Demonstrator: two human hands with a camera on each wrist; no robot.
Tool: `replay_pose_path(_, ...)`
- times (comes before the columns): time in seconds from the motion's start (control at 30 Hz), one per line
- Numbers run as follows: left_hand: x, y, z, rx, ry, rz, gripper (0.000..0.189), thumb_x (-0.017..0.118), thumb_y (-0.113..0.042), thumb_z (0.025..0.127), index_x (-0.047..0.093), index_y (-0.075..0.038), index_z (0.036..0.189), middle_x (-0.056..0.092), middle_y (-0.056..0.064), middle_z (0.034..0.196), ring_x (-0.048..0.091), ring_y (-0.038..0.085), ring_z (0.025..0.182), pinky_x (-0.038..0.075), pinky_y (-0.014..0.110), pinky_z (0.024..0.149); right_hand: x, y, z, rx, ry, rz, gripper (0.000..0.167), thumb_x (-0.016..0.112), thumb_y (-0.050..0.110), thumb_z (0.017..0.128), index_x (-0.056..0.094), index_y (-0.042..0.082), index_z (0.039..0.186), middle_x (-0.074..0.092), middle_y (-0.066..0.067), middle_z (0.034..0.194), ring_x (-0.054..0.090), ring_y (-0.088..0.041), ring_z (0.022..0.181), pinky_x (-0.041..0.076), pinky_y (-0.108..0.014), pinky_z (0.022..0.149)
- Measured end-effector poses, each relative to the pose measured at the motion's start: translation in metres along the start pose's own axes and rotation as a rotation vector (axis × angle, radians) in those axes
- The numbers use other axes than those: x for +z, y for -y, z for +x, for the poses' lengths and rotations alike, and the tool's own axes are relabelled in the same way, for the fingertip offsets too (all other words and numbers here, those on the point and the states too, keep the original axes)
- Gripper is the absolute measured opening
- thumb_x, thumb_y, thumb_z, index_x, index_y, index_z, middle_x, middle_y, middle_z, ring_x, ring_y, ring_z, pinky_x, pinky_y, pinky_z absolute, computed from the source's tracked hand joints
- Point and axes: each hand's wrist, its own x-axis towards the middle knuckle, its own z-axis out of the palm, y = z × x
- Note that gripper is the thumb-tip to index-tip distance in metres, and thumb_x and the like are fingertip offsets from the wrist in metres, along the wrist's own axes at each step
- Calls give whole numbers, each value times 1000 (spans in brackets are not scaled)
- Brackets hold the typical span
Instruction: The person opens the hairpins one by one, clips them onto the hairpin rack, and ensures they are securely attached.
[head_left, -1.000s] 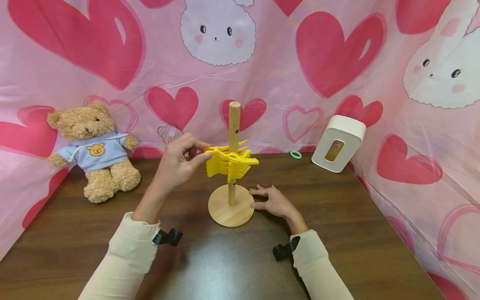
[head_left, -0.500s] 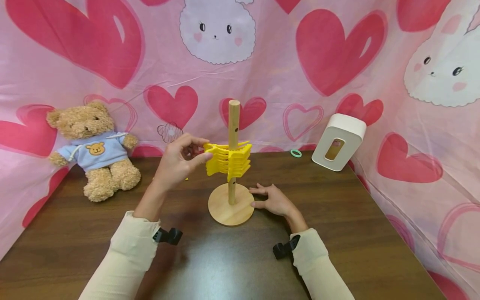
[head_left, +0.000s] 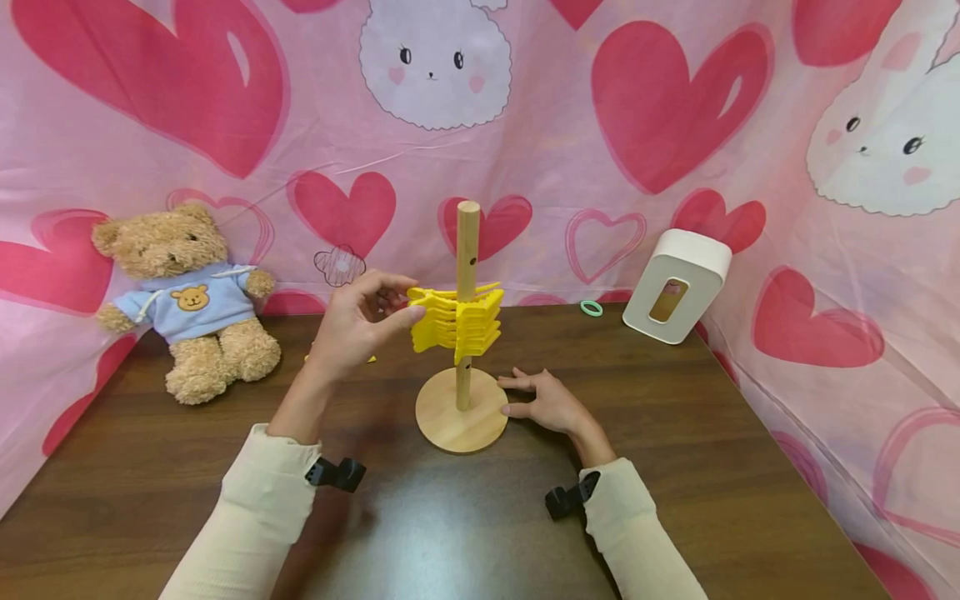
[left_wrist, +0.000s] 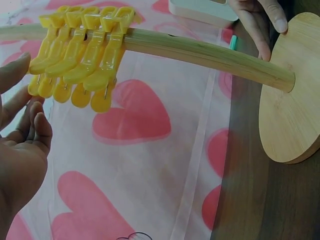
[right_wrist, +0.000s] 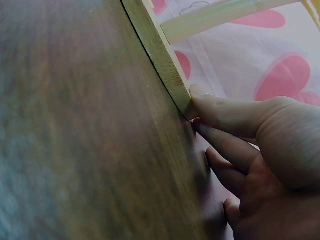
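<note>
A wooden post [head_left: 468, 250] rises upright from a round wooden base [head_left: 442, 421]. Several yellow plastic clothespins [left_wrist: 82, 50] clamp the post one above another, close together, handles pointing left in the head view. My left hand [head_left: 352, 321] has its thumb and index finger around the handle ends of the top clothespin [head_left: 431, 296]. In the left wrist view those fingertips [left_wrist: 21, 64] are right at the handle tips. My right hand [head_left: 551, 402] touches the right rim of the base with thumb and index finger fairly straight; the right wrist view shows the thumb [right_wrist: 220, 107] against the base's edge.
A teddy bear [head_left: 195, 304] in a blue top sits at the left. Toward the back right are a green ring [head_left: 591, 308] and a white box with an opening [head_left: 705, 267]. A small yellow piece [head_left: 371, 359] shows behind my left wrist. A pink heart-print cloth [head_left: 540, 175] hangs behind the table.
The top clothespin, earlier askew with its front end farther right, has swung into line with the others and clamps the post. Both hands have stayed almost in place.
</note>
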Motion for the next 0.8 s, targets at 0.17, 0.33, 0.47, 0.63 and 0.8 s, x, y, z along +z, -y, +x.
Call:
replay_pose_path(0.17, -2, 0, -1, -33, 21, -7, 32, 78, -4, 87, 70, 0, 117, 65, 13, 98, 58, 24, 85, 50, 26, 72, 0, 0, 0, 4, -2, 3, 47, 79, 12, 89, 66, 5, 134, 58, -11, 141, 36, -30, 145, 0, -56, 121)
replay_pose_path(0.33, -8, 5, -5, -87, 17, -26, 31, 77, -11, 90, 69, -2, 119, 66, 17, 107, 61, 22, 92, 51, 25, 78, 0, 0, 0, 4, -4, -4, 47, 79, 13, 89, 66, 5, 134, 58, -11, 142, 36, -31, 145, 1, -56, 121)
replay_pose_path(0.47, -15, 11, -8, -94, 9, -37, 29, 76, -9, 90, 69, 0, 117, 69, 14, 108, 63, 22, 92, 52, 24, 79, 0, 0, -1, 7, -5, -4, 47, 79, 13, 89, 66, 5, 134, 58, -11, 142, 36, -30, 145, 1, -56, 121)
replay_pose_path(0.63, -26, 19, -13, -115, -27, -5, 30, 76, -10, 91, 69, 3, 117, 70, 5, 105, 63, 21, 91, 52, 23, 79, 0, 0, -1, 18, -4, 4, 47, 79, 13, 89, 66, 6, 134, 56, -12, 144, 34, -31, 146, 0, -57, 120)
replay_pose_path(0.8, -40, 30, -19, -156, -64, 64, 32, 75, -14, 93, 68, 2, 120, 70, 6, 106, 63, 16, 93, 51, 21, 83, 1, 0, -1, 13, -6, 6, 47, 79, 13, 89, 66, 6, 134, 56, -12, 144, 34, -31, 146, 0, -57, 120)
